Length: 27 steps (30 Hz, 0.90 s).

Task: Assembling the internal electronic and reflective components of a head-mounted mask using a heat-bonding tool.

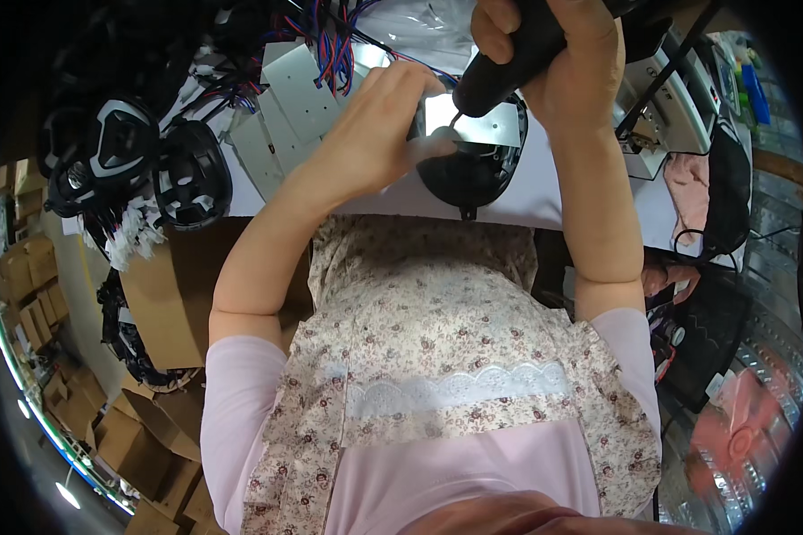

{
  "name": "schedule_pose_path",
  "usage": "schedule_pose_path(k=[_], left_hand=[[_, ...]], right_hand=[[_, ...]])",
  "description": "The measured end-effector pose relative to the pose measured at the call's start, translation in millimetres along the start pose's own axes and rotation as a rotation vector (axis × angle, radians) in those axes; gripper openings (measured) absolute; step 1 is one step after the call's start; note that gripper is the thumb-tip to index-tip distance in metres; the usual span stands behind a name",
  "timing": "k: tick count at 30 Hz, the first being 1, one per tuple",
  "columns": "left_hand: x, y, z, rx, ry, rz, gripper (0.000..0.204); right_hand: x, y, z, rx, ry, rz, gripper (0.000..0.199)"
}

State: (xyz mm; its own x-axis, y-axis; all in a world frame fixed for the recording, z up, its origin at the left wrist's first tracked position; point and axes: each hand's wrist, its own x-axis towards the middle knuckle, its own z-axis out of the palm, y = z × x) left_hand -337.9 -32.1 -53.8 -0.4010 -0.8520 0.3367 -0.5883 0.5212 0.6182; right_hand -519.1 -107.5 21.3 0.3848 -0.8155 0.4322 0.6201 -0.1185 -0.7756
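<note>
My right hand point(582, 76) is wrapped round a black electric screwdriver point(500, 76). The driver leans down to the left, and its thin bit points at a shiny silver metal plate point(492, 125). That plate lies in a glossy black rounded plastic housing point(469, 176) at the near side of the table. Gripping the housing's left side is my left hand point(379, 125), its thumb and fingers close to the bit. Whether a screw sits under the bit is too small to tell.
Flat metal plates point(299, 94) lie left of the housing, below red and blue wires point(335, 45). Several black plastic shells point(192, 174) crowd the table's left end. A white machine point(678, 98) and a pink cloth point(690, 192) are at the right. Cardboard boxes point(165, 303) stand below left.
</note>
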Motion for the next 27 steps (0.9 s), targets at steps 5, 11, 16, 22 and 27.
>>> schedule_pose_path(k=[5, 11, 16, 22, 27], left_hand=[[-1, -4, 2, 0.020, 0.004, 0.011, 0.053], [2, 0, -3, -0.004, -0.026, 0.011, 0.048], [0, -3, 0, 0.004, -0.019, 0.013, 0.050], [0, 3, -1, 0.007, -0.029, -0.021, 0.053], [-1, -6, 4, -0.041, 0.015, 0.064, 0.056]], right_hand=[[-1, -15, 20, 0.133, 0.089, 0.114, 0.060], [8, 9, -8, 0.245, -0.131, 0.049, 0.094], [6, -2, 9, 0.174, -0.125, 0.028, 0.094], [5, -3, 13, 0.089, -0.092, 0.035, 0.096], [3, 3, 20, 0.145, -0.094, 0.082, 0.085]])
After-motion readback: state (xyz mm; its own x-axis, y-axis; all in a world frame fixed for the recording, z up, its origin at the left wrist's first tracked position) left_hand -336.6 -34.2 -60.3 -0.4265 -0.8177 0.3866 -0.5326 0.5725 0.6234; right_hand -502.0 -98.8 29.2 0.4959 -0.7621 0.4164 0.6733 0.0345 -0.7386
